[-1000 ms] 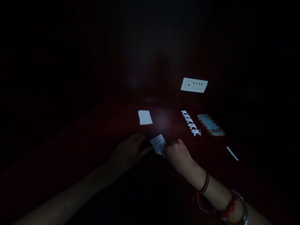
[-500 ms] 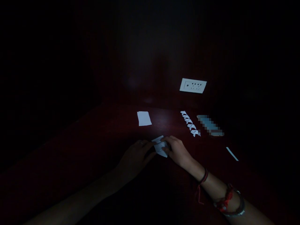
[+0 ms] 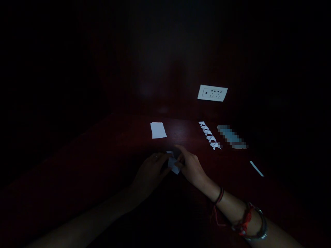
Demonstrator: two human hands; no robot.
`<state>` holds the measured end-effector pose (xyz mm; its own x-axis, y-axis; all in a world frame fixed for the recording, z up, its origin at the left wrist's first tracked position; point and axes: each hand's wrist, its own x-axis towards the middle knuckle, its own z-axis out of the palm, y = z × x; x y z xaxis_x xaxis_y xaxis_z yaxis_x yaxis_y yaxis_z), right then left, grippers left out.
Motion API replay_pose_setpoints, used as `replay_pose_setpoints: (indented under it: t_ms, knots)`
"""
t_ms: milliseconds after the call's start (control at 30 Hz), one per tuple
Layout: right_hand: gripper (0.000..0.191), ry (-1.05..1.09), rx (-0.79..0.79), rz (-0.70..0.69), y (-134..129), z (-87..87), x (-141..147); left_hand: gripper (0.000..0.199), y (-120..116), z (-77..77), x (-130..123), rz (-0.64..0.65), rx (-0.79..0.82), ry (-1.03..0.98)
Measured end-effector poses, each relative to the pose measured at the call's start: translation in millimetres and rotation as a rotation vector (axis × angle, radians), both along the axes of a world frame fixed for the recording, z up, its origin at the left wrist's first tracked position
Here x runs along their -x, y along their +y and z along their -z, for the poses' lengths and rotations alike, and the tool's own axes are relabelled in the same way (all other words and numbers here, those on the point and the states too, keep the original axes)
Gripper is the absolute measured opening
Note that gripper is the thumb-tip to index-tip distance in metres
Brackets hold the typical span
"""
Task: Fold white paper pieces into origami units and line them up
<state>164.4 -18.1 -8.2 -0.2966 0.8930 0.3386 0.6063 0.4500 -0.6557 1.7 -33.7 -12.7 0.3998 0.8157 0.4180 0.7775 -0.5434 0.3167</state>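
A small piece of white paper, partly folded, is held between my two hands near the middle of the dark red table. My left hand, with a ring on one finger, pinches its left side between thumb and fingers. On the right edge, my right hand grips the paper with thumb and bent fingers, while its index finger reaches out past the top. Red cords and a metal bangle circle the right wrist and forearm. The dim light and my fingers hide part of the paper's folds.
Beyond my hands lies a stack of white paper sheets. To the right runs a row of several folded paper pieces, beside a blurred phone. A thin pale strip lies farther right. A socket plate is on the back wall.
The paper has turned and shows a smaller area, folded further over. My right hand has shifted slightly left, with its index finger now raised beyond the paper. My left hand has barely moved.
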Motion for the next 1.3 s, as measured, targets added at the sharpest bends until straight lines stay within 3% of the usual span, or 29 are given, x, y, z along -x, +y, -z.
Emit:
replay_pose_setpoints:
  t_ms: [233,500,1000,1300]
  knots:
    - [0.048,0.011,0.011,0.079,0.7,-1.8,0.6,0.037,-1.1,3.2,0.0,0.027,0.004,-0.009]
    - [0.048,-0.047,-0.002,0.212,1.2,-2.9,4.1,0.034,-8.9,-4.5,-6.4,0.046,-0.039,0.141]
    - [0.054,-0.002,-0.010,0.128,-1.4,-7.7,5.3,0.044,-2.4,-0.3,-1.9,-0.020,0.053,0.037]
    - [0.038,-0.018,0.012,0.144,-0.1,-7.4,4.1,0.050,-2.6,-0.6,-1.0,-0.020,0.071,0.007]
